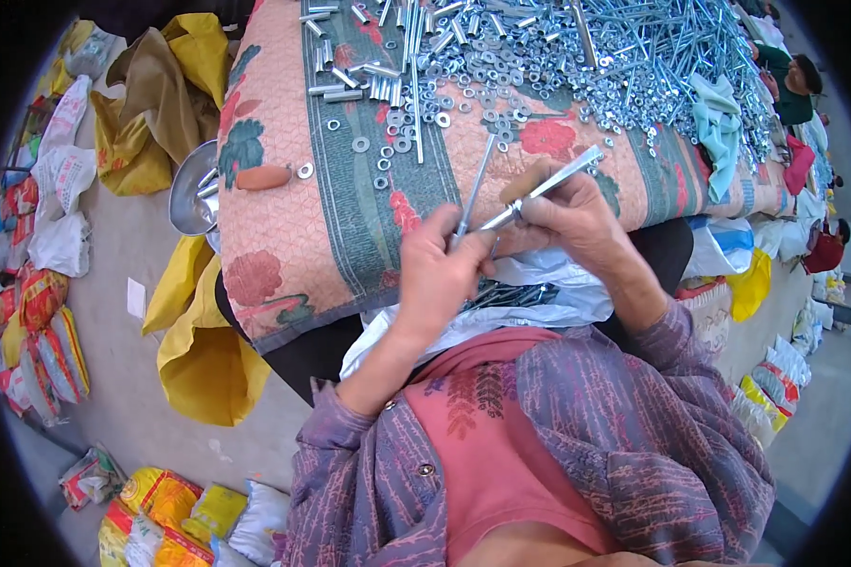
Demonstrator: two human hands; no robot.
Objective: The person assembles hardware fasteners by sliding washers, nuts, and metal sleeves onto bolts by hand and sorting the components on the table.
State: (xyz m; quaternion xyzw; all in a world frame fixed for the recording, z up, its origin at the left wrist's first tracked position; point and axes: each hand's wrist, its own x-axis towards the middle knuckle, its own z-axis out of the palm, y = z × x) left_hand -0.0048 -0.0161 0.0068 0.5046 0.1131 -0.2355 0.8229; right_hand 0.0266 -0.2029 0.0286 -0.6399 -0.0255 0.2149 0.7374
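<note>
In front of my lap, my left hand (pixel 440 274) is closed round a thin metal rod (pixel 477 184) that points up and away. My right hand (pixel 577 219) pinches a shiny metal bolt with a sleeve (pixel 565 173), tilted up to the right; its lower end reaches toward the left fingers. Fingers hide part of both pieces. Beyond them, on a flowered quilted cloth (pixel 255 227), lie loose washers (pixel 487 71), short metal sleeves (pixel 383 87) and a heap of long thin bolts (pixel 676 47). Below my hands, a white plastic bag (pixel 416 326) on my lap holds dark bolts (pixel 515 296).
A metal bowl (pixel 187 194) with a few sleeves stands left of the cloth, near a brownish oval piece (pixel 263 178). A pale green rag (pixel 717 123) lies at the right. Yellow sacks (pixel 208 369) and filled bags (pixel 47 302) lie on the floor. Other people (pixel 804 80) sit far right.
</note>
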